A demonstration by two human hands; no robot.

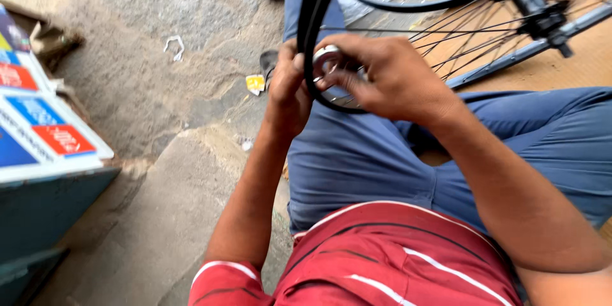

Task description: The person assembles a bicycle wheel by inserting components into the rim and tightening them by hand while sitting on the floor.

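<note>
tyre: black rubber bicycle tyre (310, 32) on spoked wheel, looked stiff yet bendable
left hand (288, 92): fingers curled round tyre edge
right hand (389, 76): fingertips pinched small silver metal ring (326, 57) just inside tyre; likely light, slippery

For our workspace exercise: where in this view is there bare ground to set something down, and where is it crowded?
Bare patch: the grey stone floor between the blue box with printed cards and the blue trouser leg, dotted only by a white scrap and yellow scrap. Crowded: the lap, where left hand and right hand grip the black bicycle tyre, and the spoked wheel.
</note>
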